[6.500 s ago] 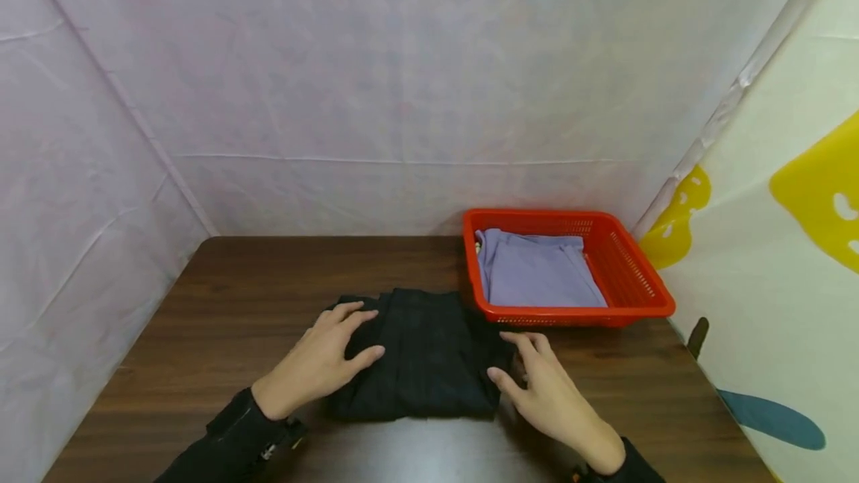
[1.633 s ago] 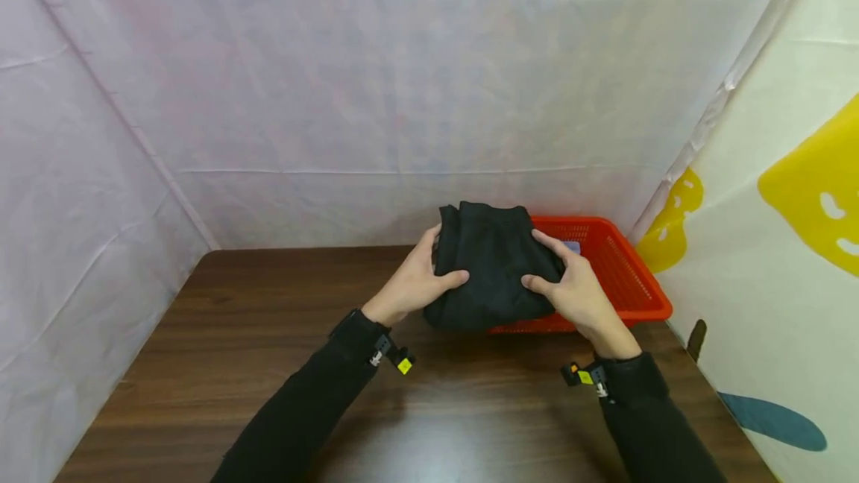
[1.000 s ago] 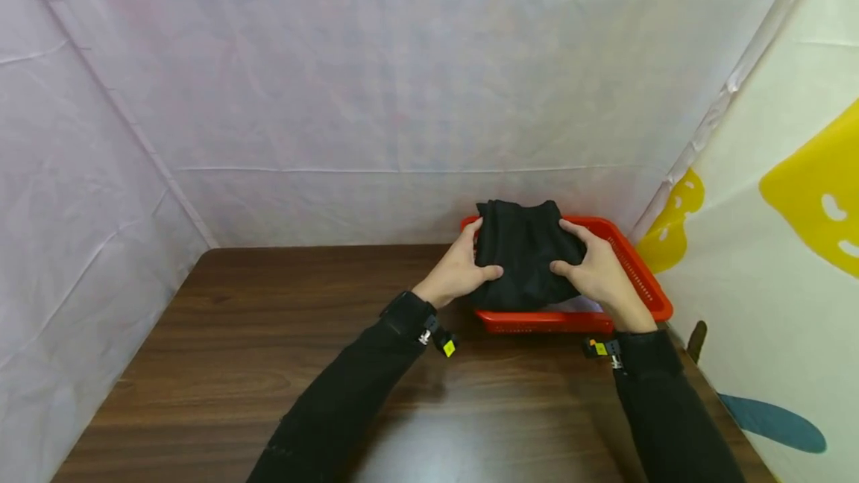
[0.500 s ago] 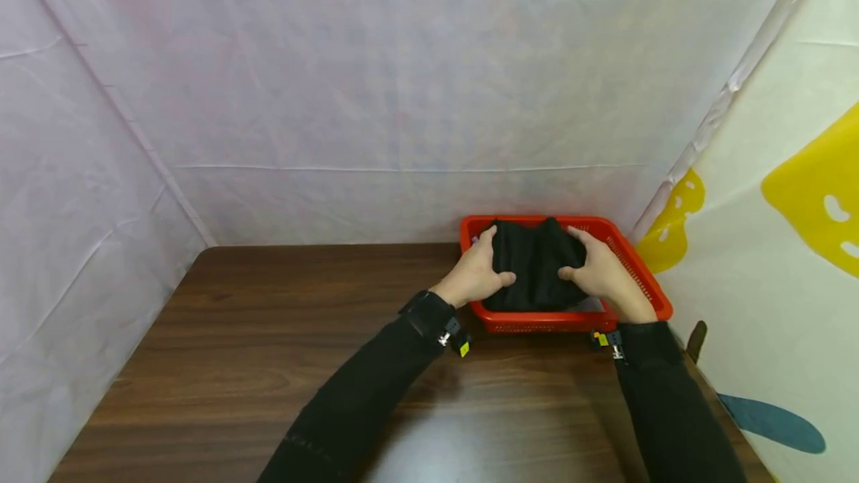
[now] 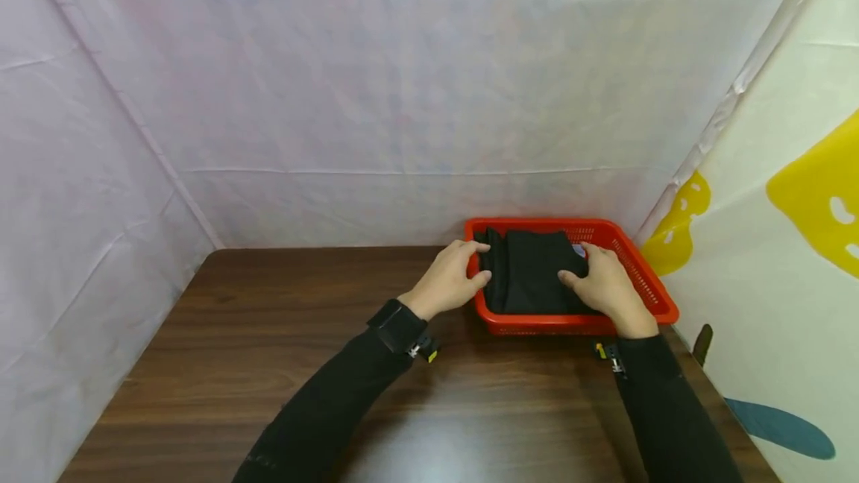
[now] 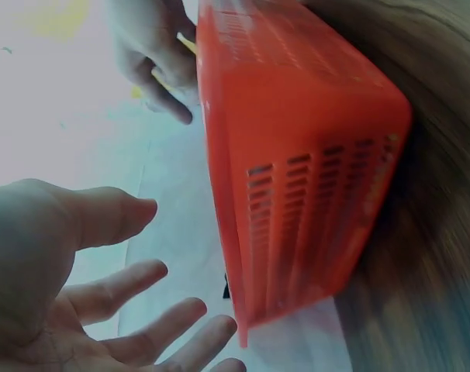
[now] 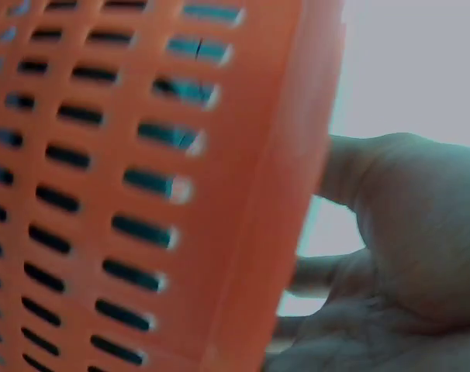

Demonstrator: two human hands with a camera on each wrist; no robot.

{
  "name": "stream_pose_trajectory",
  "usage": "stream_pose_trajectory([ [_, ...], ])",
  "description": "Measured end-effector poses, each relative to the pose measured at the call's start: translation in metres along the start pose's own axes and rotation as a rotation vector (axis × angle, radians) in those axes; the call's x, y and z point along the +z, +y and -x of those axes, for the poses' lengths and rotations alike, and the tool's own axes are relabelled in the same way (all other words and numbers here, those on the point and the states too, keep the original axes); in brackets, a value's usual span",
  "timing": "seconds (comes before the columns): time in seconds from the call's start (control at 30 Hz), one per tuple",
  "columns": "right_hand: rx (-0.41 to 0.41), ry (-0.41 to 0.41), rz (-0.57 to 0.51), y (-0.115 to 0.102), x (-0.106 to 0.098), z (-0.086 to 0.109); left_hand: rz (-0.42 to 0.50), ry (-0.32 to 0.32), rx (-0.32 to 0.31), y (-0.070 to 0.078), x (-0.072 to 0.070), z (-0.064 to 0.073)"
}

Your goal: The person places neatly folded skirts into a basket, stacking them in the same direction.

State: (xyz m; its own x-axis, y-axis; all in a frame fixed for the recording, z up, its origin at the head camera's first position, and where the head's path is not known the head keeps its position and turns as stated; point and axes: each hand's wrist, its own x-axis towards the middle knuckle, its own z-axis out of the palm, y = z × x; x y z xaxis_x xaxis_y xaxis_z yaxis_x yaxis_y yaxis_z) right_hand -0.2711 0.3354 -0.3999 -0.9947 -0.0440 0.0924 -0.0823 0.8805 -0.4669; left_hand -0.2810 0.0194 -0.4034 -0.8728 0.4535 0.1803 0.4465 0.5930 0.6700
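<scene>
A folded black garment (image 5: 537, 270) lies in the red plastic basket (image 5: 537, 325). My left hand (image 5: 448, 278) hovers at the basket's left rim with thumb and fingers spread. The left wrist view shows that hand (image 6: 103, 279) holding nothing, beside the basket's slotted wall. Over the garment's right edge is my right hand (image 5: 607, 285), its thumb at the black cloth and its fingers loosely extended. In the right wrist view the basket wall (image 7: 243, 194) hides most of its fingertips. Just a small bit of light purple cloth (image 5: 579, 250) shows under the garment.
The basket stands at the back right of a brown wood-grain table (image 5: 322, 334), close to the pale cloth backdrop (image 5: 376, 95). On the right hangs a white sheet with yellow and blue shapes (image 5: 778, 423).
Both hands lifted the folded black garment from the table, carried it right and lowered it into the basket over the purple cloth. The left hand has since moved left, off the garment.
</scene>
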Motion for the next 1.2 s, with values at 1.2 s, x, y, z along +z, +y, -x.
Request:
stream_pose_trajectory([
  [1.2,-0.301,0.074,0.036,-0.034,0.039,0.043,-0.325,0.054,0.044,-0.044,-0.069,0.085],
])
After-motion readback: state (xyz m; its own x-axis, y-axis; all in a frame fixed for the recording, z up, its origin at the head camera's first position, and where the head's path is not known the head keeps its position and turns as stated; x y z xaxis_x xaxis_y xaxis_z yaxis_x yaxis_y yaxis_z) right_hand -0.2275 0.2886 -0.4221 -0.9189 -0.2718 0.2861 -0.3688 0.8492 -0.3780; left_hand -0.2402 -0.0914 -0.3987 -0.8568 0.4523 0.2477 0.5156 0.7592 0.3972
